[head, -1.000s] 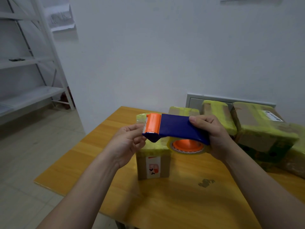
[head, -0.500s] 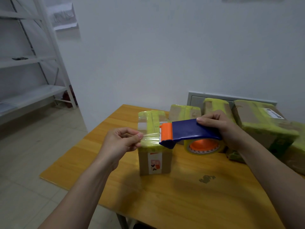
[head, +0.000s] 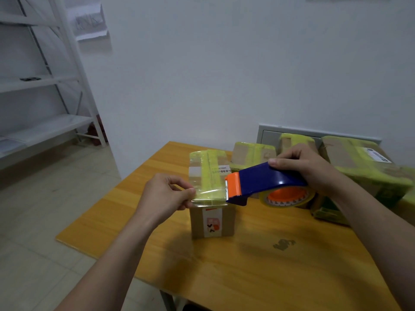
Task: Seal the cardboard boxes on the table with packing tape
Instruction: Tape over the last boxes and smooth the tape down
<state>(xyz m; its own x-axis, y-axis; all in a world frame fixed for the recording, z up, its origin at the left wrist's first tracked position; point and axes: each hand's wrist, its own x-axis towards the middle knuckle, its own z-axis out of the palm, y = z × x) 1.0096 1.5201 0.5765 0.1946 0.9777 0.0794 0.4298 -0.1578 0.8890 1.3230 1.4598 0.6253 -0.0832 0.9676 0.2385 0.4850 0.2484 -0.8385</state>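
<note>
Just left hand (head: 165, 196) pinching tape (head: 210, 195), right hand (head: 307, 169) gripping dispenser (head: 262, 181) above box (head: 212, 218)

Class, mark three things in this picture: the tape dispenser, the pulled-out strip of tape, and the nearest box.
tape dispenser (head: 267, 179): head view, on its blue body.
strip of tape (head: 208, 195): head view, midway along the stretched piece.
nearest box (head: 229, 221): head view, bare cardboard right of its label.

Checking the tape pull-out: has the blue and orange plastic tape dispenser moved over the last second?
Yes. The tape dispenser has shifted right: its orange end was over the small cardboard box's middle, now at its right edge.
</note>
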